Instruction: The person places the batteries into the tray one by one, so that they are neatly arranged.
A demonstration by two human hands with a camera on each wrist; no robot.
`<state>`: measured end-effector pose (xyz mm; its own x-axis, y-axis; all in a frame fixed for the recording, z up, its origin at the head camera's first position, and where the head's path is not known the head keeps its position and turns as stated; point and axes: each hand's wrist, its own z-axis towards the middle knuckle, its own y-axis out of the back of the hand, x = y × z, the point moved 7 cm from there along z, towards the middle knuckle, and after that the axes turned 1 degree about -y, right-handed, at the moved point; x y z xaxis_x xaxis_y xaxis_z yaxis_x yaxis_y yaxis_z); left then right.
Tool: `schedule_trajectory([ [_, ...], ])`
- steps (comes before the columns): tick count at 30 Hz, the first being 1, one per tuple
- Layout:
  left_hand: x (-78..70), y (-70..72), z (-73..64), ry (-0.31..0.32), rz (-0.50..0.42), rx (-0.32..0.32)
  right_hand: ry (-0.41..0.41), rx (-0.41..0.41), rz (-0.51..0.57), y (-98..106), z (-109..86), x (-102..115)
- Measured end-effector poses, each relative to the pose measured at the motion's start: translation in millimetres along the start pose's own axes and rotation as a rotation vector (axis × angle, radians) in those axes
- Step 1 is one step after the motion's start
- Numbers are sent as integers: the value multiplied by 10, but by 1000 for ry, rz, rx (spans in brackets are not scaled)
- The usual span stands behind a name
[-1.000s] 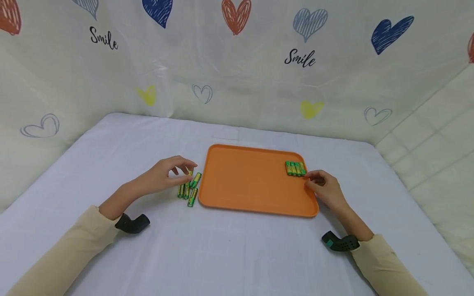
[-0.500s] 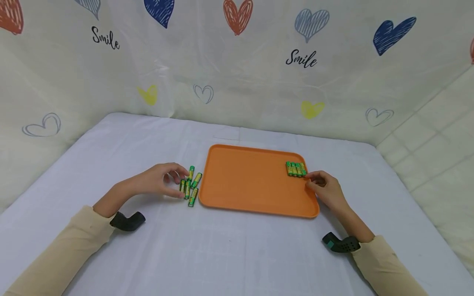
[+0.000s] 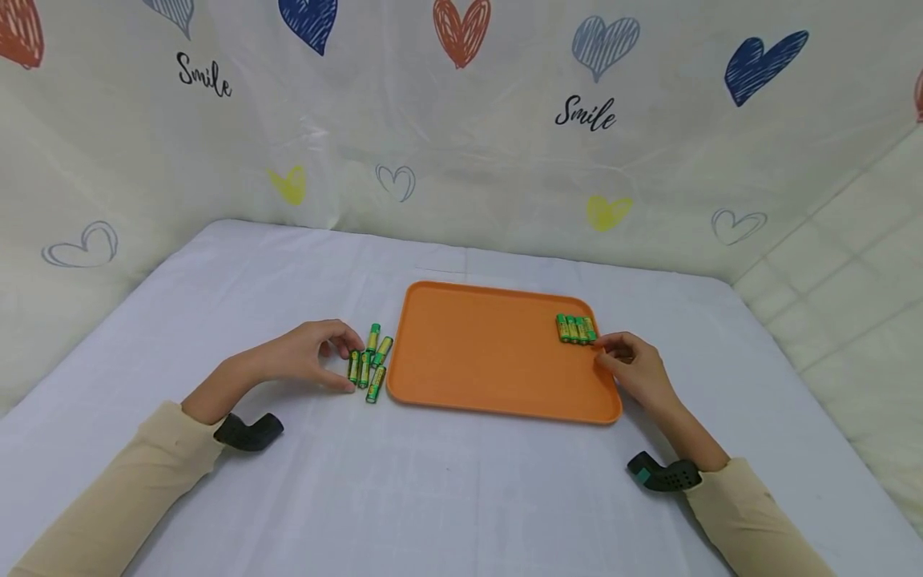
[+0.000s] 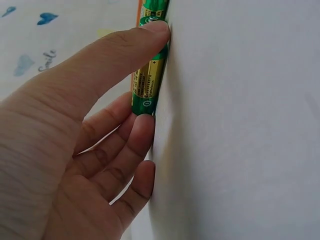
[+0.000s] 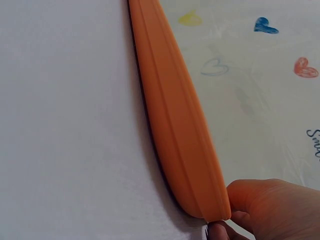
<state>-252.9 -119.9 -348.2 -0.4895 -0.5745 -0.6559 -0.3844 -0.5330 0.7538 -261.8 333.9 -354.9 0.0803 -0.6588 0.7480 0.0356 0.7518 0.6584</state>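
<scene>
Looks to me like this is the picking-up step: the left hand (image 3: 312,353) is down at the loose green-and-yellow batteries (image 3: 364,370), left of centre in the frame, just off the left edge of the orange tray (image 3: 490,353). I count five there, lying at odd angles on the white-covered desk (image 3: 447,497). Its grip straddles the leftmost battery (image 3: 353,367), thumb by one end and fingertips by the other, but I honestly can't tell if it's actually pinching.

The right hand (image 3: 638,370) is over at the tray's right edge, fingers bent, tips right by a neat row of batteries (image 3: 575,329), four by my count. Can't tell whether that grip is clamped on the rim or just resting there.

Next move, imo, calls for a light end-to-end squeeze with the left, then a straight lift so the neighbours don't roll. The right should avoid nudging that row.
</scene>
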Motion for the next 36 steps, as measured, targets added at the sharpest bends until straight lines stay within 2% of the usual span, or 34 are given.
schedule_trajectory([
  [12,-33,42,3,-6,-8,-11,-4,-9,3,33,-14,27],
  [19,-89,67,15,-31,-44,-26,-10,5,3,7,-1,44],
  [36,-363,73,253,-171,-19,-43,-3,4,6,10,-46,49],
])
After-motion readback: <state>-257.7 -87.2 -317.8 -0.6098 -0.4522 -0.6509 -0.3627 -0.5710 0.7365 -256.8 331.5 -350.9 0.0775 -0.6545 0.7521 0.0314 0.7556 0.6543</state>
